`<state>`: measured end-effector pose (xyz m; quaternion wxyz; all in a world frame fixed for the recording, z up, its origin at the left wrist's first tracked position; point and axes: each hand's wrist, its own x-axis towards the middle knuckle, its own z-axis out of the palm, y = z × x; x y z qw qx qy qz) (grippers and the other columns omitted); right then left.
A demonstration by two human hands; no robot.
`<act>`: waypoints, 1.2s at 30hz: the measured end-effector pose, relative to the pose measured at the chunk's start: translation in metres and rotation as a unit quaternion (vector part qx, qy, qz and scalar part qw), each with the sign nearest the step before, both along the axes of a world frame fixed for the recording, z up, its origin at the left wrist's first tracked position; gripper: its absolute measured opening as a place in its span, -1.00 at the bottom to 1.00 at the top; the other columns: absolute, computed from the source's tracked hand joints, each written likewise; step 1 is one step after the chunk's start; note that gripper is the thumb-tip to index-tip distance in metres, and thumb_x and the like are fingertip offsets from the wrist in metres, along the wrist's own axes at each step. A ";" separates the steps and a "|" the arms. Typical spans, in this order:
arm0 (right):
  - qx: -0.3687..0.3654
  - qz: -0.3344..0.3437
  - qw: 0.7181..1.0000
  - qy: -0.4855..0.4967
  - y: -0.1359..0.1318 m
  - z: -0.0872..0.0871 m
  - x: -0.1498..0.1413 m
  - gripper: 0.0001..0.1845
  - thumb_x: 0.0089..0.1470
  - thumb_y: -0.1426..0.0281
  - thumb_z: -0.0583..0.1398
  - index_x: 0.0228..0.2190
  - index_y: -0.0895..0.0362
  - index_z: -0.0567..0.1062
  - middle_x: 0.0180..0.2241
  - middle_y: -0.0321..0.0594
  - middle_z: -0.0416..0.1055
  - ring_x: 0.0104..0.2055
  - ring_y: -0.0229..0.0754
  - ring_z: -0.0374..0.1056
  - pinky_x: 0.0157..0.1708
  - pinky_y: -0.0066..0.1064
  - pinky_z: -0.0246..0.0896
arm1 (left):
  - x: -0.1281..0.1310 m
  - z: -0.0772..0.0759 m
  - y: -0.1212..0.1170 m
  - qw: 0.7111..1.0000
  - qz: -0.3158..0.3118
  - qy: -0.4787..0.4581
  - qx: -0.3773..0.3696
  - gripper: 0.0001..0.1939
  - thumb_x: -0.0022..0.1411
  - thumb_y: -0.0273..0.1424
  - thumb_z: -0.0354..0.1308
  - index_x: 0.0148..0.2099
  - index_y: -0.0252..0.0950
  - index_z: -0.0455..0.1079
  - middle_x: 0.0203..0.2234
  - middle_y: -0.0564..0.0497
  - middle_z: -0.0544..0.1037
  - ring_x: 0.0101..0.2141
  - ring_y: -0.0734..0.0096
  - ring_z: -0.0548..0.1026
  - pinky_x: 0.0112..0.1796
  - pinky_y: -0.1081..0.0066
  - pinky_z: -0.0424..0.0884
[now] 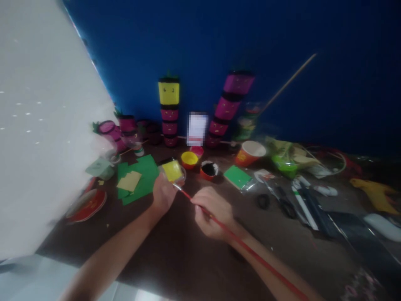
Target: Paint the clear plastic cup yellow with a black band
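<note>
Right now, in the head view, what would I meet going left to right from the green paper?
Green paper, left hand holding a yellow piece, yellow-filled pot, black-filled pot, green square, black ring, yellow glue gun.

Dim and softly blurred throughout, darkening at one o'clock across the blue wall [275, 37], flecked with glints at nine on the pale wall [40, 167], glaring near seven, stretched toward the edges.

Both bare forearms [120, 253] are extended forward and angled inward; the left grip [164, 191] is half curled, the right grip [214, 211] is bent into a pinch.
</note>
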<state>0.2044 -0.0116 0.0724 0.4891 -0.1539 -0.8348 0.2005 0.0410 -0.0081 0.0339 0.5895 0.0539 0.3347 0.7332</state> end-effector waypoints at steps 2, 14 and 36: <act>0.002 0.006 1.000 -0.005 0.000 0.000 0.000 -0.73 -0.13 0.65 0.11 -0.33 0.14 0.39 -0.45 -0.18 0.38 -0.39 -0.19 0.30 -0.39 -0.29 0.28 | 0.000 0.001 0.000 1.000 0.002 -0.001 -0.003 -0.63 0.25 -0.22 -0.10 -0.18 -0.35 0.42 -0.41 -0.10 0.58 -0.36 0.27 0.54 -0.18 0.19 0.41; -0.025 -0.091 0.995 0.027 0.003 0.006 0.005 -0.79 -0.09 0.63 0.08 -0.41 0.13 0.40 -0.49 -0.20 0.37 -0.41 -0.19 0.32 -0.42 -0.32 0.28 | -0.003 -0.004 0.000 1.000 -0.010 -0.005 0.007 -0.58 0.17 -0.16 0.00 -0.07 -0.38 0.36 -0.41 -0.12 0.57 -0.37 0.23 0.54 -0.29 0.26 0.42; -0.013 -0.057 0.998 0.040 0.000 0.004 0.003 -0.78 -0.12 0.64 0.08 -0.41 0.14 0.39 -0.48 -0.20 0.37 -0.40 -0.20 0.31 -0.38 -0.30 0.27 | -0.002 -0.001 0.000 1.000 -0.002 0.005 -0.001 -0.63 0.16 -0.17 0.03 -0.10 -0.31 0.37 -0.45 -0.03 0.55 -0.37 0.28 0.54 -0.30 0.31 0.39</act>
